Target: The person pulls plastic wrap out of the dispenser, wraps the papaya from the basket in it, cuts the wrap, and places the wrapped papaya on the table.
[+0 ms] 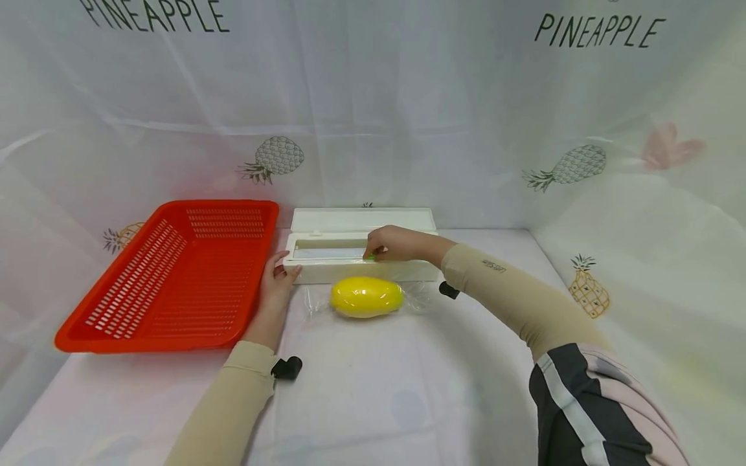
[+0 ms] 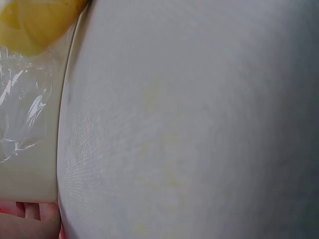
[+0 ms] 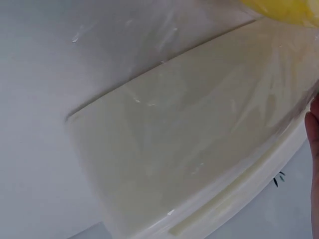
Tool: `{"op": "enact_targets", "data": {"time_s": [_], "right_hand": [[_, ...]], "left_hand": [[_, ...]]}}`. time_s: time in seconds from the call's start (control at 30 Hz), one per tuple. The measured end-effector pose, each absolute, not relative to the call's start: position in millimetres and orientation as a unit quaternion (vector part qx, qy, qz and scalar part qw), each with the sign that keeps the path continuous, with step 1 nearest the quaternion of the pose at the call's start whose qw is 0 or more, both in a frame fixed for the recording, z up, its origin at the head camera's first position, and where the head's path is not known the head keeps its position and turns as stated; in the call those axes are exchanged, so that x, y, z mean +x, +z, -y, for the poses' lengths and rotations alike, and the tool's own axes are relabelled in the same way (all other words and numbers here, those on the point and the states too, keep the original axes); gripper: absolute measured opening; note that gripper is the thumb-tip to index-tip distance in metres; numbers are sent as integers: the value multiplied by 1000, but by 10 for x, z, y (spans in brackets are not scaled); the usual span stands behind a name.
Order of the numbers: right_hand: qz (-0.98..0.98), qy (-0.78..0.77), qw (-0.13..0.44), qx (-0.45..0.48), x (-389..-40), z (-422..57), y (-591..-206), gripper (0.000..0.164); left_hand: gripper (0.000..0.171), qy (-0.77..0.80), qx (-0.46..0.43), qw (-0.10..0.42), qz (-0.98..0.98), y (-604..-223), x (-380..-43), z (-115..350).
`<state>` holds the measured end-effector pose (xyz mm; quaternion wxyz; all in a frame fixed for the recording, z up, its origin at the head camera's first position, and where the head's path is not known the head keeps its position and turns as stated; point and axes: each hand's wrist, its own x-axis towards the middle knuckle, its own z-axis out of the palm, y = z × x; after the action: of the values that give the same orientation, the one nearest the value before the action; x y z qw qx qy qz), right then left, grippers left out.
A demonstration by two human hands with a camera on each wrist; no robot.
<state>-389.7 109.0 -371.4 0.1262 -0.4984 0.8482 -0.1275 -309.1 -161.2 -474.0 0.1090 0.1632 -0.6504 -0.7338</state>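
Observation:
A white cling film dispenser (image 1: 317, 273) lies at the back of the table with its lid (image 1: 361, 220) raised. My left hand (image 1: 274, 294) grips its left end, thumb at the front. Over its top edge, my right hand (image 1: 399, 244) pinches a small green slide cutter (image 1: 370, 257), mostly hidden by the fingers. Clear cling film (image 1: 416, 296) hangs down the front, around a smooth yellow mango-like fruit (image 1: 366, 297) lying just before the dispenser. In the right wrist view, film stretches across the dispenser (image 3: 174, 134), and only the edge of my right hand (image 3: 314, 132) shows.
A red plastic basket (image 1: 204, 285) stands at the left, right beside my left hand and forearm. Behind the dispenser rises a pineapple-print curtain (image 1: 373, 129), which also runs along both sides. A white cloth (image 1: 361, 401) covers the table.

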Motion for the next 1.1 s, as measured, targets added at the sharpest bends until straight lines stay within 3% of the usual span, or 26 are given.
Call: {"op": "enact_targets", "data": {"time_s": [0.83,1.1], "right_hand": [[-869,-109,168,-452,-3945,-1583,-3571,22],[-874,-105,165,-446,-3898,-1719,-3573,23]], "left_hand": [[53,-733,160,119,650,-4674,-3053,1680],[53,-737,168,95,648,-4699,-3072,1628]]}}
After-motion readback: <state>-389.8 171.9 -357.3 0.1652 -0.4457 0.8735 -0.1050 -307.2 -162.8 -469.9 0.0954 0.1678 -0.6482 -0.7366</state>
